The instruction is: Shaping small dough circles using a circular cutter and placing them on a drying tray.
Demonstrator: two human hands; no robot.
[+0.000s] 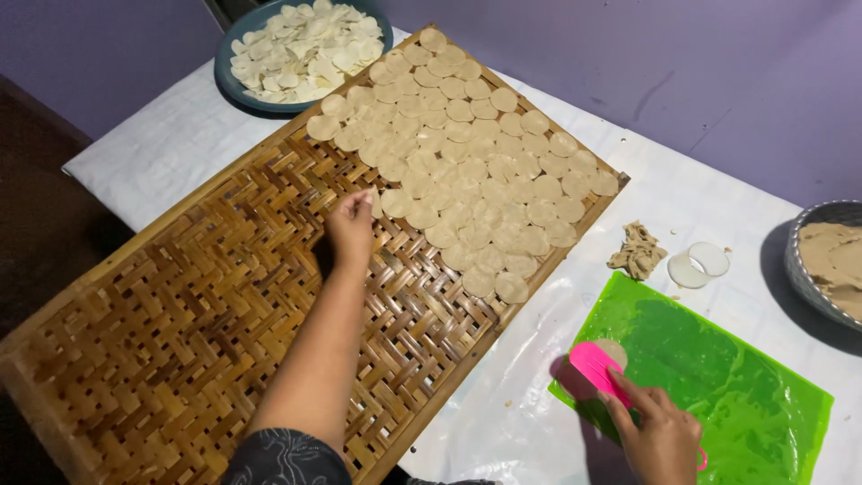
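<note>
- Pink plastic scraper (594,366), flat and oblong, lies on the near left corner of the green sheet (718,377); its long axis runs from far left to near right, the broad rounded end pointing far left, the handle end under the right hand (660,436).
- The right hand grips the scraper's near end, fingers pressed over it; a pale dough round (616,348) peeks out just beyond the blade.
- The left hand (350,226) reaches across the woven bamboo tray (180,314), fingertips pinched on a dough disc (370,203) at the near edge of the laid-out discs (476,162), which cover the tray's far half.
- The tray's long axis runs near left to far right.
- Right of the tray: dough scraps (637,250) and a clear round cutter (700,264), just beside each other.
- Far right, a bowl of dough (831,260); far left, a blue bowl (301,49) heaped with pale discs.
- All rests on a white cloth (171,144) against a purple wall (718,63).
</note>
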